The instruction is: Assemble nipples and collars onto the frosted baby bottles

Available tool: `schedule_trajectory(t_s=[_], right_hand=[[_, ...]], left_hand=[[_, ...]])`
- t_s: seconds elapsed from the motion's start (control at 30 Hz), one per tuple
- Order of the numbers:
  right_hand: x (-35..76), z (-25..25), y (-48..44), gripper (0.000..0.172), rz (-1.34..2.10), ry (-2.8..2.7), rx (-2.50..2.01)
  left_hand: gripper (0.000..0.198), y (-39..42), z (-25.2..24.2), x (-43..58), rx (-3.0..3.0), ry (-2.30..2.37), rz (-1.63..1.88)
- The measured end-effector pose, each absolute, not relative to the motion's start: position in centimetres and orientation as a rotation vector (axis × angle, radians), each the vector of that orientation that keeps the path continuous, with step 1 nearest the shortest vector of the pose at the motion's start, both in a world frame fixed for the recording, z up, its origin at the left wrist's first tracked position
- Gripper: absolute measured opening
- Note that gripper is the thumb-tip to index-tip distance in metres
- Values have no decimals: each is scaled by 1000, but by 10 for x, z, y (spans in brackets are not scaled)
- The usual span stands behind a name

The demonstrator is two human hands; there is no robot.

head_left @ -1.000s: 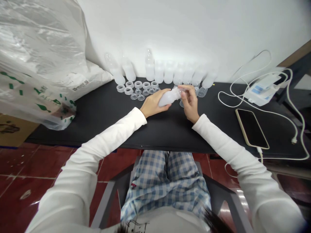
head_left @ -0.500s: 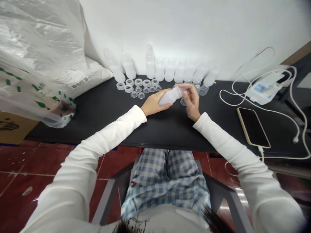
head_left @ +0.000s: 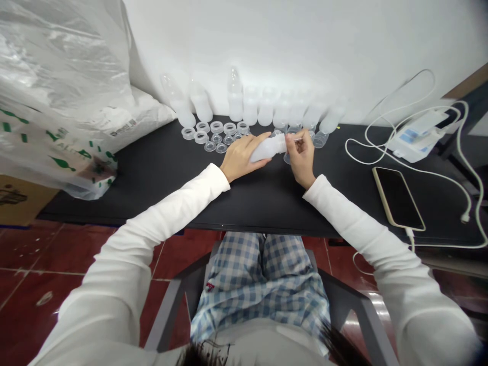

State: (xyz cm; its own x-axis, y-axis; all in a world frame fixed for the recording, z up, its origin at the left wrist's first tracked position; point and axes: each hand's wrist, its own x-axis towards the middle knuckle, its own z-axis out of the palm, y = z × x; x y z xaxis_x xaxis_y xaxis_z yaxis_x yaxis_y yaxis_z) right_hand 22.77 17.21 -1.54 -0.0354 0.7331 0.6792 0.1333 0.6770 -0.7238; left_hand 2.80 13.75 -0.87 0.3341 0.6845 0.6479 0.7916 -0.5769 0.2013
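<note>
My left hand (head_left: 242,156) is wrapped round a frosted white baby bottle (head_left: 265,149), which lies tilted with its neck to the right, above the black table. At that neck my right hand (head_left: 302,158) is closed in a pinch; a small clear piece shows between its fingers, its kind unclear. Left of the hands lie several clear screw rings (head_left: 201,137) and several small clear teats (head_left: 221,148). Clear caps (head_left: 320,139) are partly hidden behind my right hand.
Several frosted bottles (head_left: 266,109) stand in a row by the wall, some with tall clear caps (head_left: 234,81). A phone (head_left: 398,197) and a white power strip (head_left: 417,137) with cables are at the right. Plastic bags (head_left: 64,147) fill the left end of the black table (head_left: 152,178).
My right hand's fingers have drawn closer together and turned at the bottle's mouth. My left hand has rolled slightly over the bottle, still holding it in about the same place.
</note>
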Motion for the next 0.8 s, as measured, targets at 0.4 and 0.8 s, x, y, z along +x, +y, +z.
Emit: schedule_trajectory(t_s=[0.4,0.8], right_hand=[[228,-16,164,49,410,-1665,-733],[229,-8,168,50,548,-1654,-720]], left_hand=[[61,135,-6,29,-2446,-1444,-1168],[59,137,-8,30,-2459,-1335,-1046]])
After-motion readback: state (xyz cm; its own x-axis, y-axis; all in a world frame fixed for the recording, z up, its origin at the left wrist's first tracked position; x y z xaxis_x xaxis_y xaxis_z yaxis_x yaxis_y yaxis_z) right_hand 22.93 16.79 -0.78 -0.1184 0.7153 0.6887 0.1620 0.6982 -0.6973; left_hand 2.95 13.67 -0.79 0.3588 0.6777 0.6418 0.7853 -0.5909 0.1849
